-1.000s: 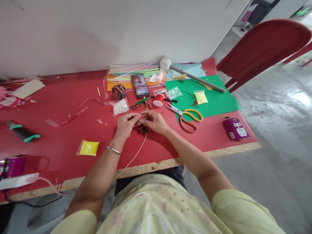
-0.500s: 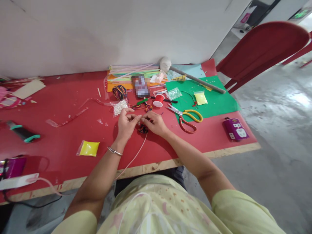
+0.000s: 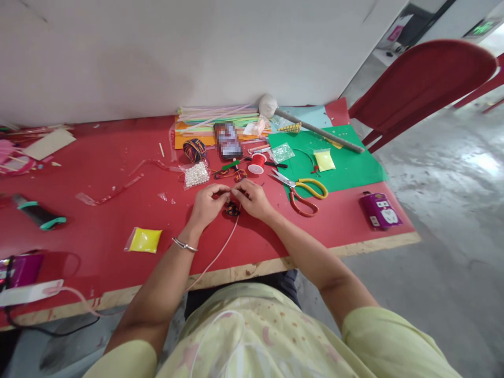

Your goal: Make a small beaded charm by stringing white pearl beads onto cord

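fingertips of both my hands meet over a small dark knot of multicoloured cord [image 3: 232, 210] lying on the red table [image 3: 110, 220], just in front of me. my left hand [image 3: 207, 203] and my right hand [image 3: 253, 198] are each pinched on something tiny between them, probably the end of the cord or a bead; it is too small to tell. a thin pale pink tube [image 3: 214, 257] runs from the knot back over the table edge towards my lap.

the cord looks light, soft and limp, so i judge it wants a fingertip pinch close to the knot, or it will slip and unravel.

beyond my hands lie a bag of white pearl beads [image 3: 196, 174], a red thread spool [image 3: 257, 163] and yellow-handled scissors [image 3: 301, 190]. the purple box [image 3: 379, 210] carries print i cannot read.
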The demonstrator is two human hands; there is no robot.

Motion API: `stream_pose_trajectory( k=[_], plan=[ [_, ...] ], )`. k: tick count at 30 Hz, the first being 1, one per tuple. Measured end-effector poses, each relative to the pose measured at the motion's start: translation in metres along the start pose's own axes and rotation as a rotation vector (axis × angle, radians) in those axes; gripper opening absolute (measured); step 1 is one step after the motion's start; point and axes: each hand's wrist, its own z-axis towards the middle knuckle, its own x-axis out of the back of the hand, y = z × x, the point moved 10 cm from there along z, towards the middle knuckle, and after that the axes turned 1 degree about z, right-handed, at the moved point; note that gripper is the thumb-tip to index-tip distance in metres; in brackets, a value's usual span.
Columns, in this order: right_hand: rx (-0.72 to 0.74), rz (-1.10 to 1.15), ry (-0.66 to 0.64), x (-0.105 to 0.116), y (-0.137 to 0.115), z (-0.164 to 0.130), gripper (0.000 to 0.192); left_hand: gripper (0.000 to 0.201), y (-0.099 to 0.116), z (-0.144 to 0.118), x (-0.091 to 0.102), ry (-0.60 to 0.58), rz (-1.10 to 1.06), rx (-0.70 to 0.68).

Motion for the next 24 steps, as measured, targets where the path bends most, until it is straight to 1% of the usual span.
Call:
stream_pose_trajectory(
  k=[2, 5, 7, 11, 13, 16, 20, 24],
  plan=[
    [0.014, -0.011, 0.004, 0.000, -0.002, 0.000, 0.022, 0.015, -0.002, 0.000, 0.000, 0.002, -0.040, 0.035],
    [0.033, -0.017, 0.021, 0.001, -0.005, -0.001, 0.021, 0.016, -0.006, 0.000, -0.002, -0.005, -0.192, 0.114],
    [0.042, -0.019, 0.027, 0.001, -0.005, -0.001, 0.021, 0.019, -0.010, -0.003, -0.008, -0.053, -0.318, 0.203],
    [0.073, -0.012, 0.035, 0.001, -0.007, -0.002, 0.019, 0.026, -0.017, -0.011, -0.025, -0.196, -0.529, 0.395],
    [0.078, -0.011, 0.037, 0.001, -0.007, -0.002, 0.019, 0.029, -0.019, -0.014, -0.028, -0.219, -0.603, 0.454],
    [0.068, -0.006, 0.028, 0.000, -0.009, -0.001, 0.021, 0.031, -0.021, -0.014, -0.030, -0.216, -0.665, 0.471],
    [0.062, 0.012, 0.034, 0.002, -0.011, -0.002, 0.021, 0.034, -0.026, -0.011, -0.025, -0.137, -0.682, 0.456],
    [0.046, 0.002, 0.026, 0.002, -0.009, -0.002, 0.022, 0.037, -0.030, -0.007, -0.018, -0.072, -0.625, 0.422]
  ],
)
